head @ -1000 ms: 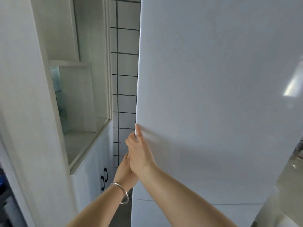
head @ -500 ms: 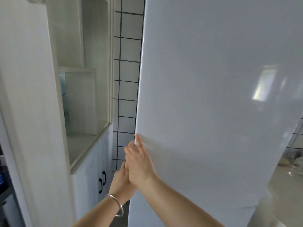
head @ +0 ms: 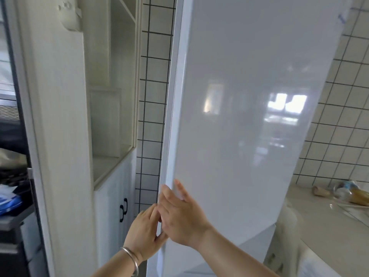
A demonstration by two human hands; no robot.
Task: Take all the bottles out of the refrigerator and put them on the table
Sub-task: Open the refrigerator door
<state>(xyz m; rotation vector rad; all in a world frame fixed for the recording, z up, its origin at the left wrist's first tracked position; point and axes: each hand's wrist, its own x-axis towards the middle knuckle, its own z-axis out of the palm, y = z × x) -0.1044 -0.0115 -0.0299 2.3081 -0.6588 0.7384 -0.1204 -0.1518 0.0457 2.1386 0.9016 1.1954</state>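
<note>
A tall white refrigerator door (head: 249,116) fills the middle and right of the head view, swung a little away from the body so its left edge shows. My right hand (head: 179,214) holds that left edge, thumb on the glossy front and fingers curled behind it. My left hand (head: 144,234), with a silver bracelet on the wrist, grips the same edge just below and to the left. The inside of the refrigerator is hidden, and no bottles inside it can be seen.
A white cabinet (head: 111,206) with open shelves and black handles stands close on the left. Behind the gap is a tiled wall (head: 151,96). At the right a pale countertop (head: 323,222) carries a lying bottle (head: 351,193) and small items.
The door has swung outward from the wall side, showing its side edge. Both hands have dropped and moved right with the edge, and the counter at the right has come into view.
</note>
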